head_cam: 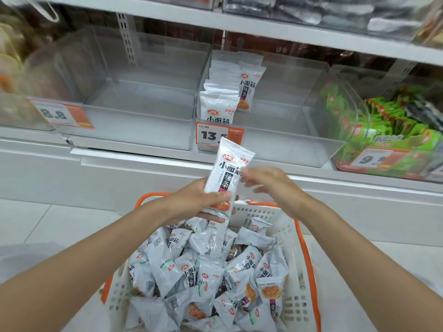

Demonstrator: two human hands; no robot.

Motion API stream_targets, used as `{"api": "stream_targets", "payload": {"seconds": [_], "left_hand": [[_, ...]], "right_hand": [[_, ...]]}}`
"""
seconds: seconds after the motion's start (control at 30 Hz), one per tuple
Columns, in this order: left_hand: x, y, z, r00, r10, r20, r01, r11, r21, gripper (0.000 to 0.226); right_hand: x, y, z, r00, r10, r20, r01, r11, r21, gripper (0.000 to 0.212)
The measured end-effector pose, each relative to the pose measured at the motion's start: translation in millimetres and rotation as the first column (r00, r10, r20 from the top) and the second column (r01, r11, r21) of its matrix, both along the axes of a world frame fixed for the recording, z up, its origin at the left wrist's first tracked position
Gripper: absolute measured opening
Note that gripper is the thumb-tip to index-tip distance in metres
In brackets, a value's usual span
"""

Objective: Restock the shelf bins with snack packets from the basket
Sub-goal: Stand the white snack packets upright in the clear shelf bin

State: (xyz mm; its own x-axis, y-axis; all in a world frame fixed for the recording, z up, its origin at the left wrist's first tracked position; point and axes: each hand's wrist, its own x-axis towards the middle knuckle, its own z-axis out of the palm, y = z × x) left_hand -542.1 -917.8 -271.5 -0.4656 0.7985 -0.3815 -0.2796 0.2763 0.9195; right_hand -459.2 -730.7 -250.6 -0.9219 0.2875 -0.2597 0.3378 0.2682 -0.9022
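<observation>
1. Shop shelf [287, 29] with clear bins [287, 144], one partly stocked.
2. The left hand [203, 200] grips a white packet [230, 168] with black lettering, upright above the full basket [294, 295].
3. The right hand [271, 185] has its fingers spread loose at the packet's edge, too blurry to tell if they touch.

A white metal shelving unit [275, 27] fills the upper view, its shelf edge slanting down towards the right. A slotted upright rail [125, 37] stands at the back, left of centre. Below, a plain white base panel [107, 180] meets a floor [43, 221] of pale, large tiles with thin grey joints. The light is bright and even.
</observation>
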Motion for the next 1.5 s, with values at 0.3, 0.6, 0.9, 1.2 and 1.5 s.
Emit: {"api": "stream_targets", "payload": {"seconds": [0.3, 0.6, 0.9, 1.2, 1.5], "left_hand": [[-25, 18, 61, 0.845, -0.017, -0.535, -0.010, 0.999, -0.047, 0.042], [-94, 83, 149, 0.543, 0.135, -0.829, -0.180, 0.983, 0.042, 0.022], [-186, 157, 131, 0.240, -0.206, -0.949, -0.259, 0.928, -0.267, 0.033], [-230, 190, 118, -0.009, -0.381, -0.924, -0.312, 0.879, -0.360, 0.038], [-235, 190, 118, -0.049, -0.401, -0.915, -0.255, 0.890, -0.377, 0.036]], "right_hand": [[-4, 3, 28, 0.945, -0.110, -0.309, 0.103, 0.994, -0.037, 0.029], [-60, 51, 100, 0.786, -0.163, -0.597, 0.330, 0.926, 0.182, 0.024], [-175, 114, 34, 0.957, -0.233, -0.171, 0.286, 0.855, 0.434, 0.023], [-222, 114, 15, 0.972, -0.191, -0.136, 0.222, 0.935, 0.276, 0.022], [-210, 129, 23, 0.981, -0.133, -0.143, 0.150, 0.982, 0.116, 0.017]]}}
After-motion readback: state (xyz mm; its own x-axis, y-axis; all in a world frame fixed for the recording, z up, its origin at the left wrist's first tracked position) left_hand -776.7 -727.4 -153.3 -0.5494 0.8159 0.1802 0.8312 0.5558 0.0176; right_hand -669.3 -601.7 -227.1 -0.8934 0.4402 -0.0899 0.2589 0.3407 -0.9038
